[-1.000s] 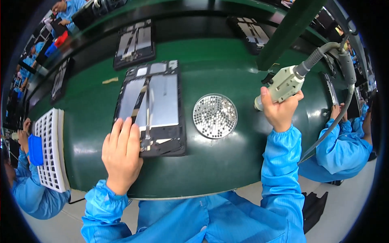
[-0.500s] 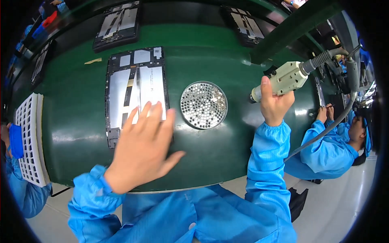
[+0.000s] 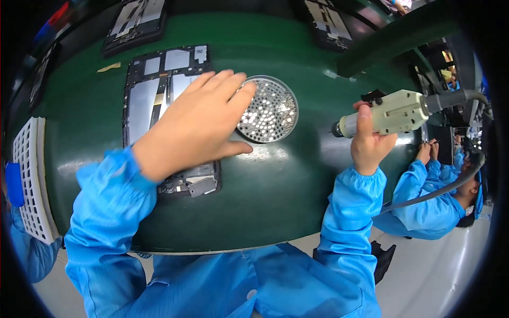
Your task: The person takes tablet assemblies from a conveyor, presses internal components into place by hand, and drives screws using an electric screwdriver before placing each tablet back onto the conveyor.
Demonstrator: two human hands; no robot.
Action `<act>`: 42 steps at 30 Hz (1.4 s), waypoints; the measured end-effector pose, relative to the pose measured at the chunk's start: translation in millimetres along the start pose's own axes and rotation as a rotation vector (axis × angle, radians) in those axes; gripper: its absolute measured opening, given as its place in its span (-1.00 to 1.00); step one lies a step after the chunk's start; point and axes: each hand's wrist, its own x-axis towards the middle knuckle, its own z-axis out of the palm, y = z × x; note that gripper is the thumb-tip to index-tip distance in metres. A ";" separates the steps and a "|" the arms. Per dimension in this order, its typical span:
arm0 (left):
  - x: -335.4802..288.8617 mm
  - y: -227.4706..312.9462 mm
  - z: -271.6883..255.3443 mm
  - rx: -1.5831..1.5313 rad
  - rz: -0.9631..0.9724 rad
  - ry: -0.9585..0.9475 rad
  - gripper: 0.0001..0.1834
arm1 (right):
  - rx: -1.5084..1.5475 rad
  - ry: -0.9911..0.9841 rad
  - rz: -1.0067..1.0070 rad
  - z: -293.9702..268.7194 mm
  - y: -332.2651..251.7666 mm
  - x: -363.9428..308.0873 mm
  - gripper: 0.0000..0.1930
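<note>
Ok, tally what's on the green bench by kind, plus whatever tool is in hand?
Open tablet chassis: 3 (nearest, far left, far right)
Round perforated screw dish: 1
White grid tray: 1
Electric screwdriver, in right hand: 1
Total: 6

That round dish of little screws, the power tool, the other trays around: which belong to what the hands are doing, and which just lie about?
In use:
- left hand reaching over the round screw dish
- open tablet frame beneath it
- electric screwdriver in the right hand

Lying about:
- white grid tray
- other frames farther back
- co-worker's sleeve
</note>
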 end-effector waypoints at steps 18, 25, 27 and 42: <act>-106.2 41.9 -1.9 -0.106 0.080 0.153 -0.74 | -0.102 -0.091 -0.061 1.5 2.1 -2.9 -0.71; -105.2 29.7 -8.3 -0.120 0.081 0.110 -0.74 | -0.031 -0.121 -0.022 -1.0 1.1 -3.0 -0.77; -103.7 25.2 -9.4 -0.144 0.084 0.101 -0.73 | -0.025 -0.133 0.006 -0.9 -4.6 0.2 -0.73; -75.1 23.1 5.6 -0.181 0.031 -0.050 -0.54 | 0.568 -0.168 0.233 27.0 -56.5 -4.9 -0.38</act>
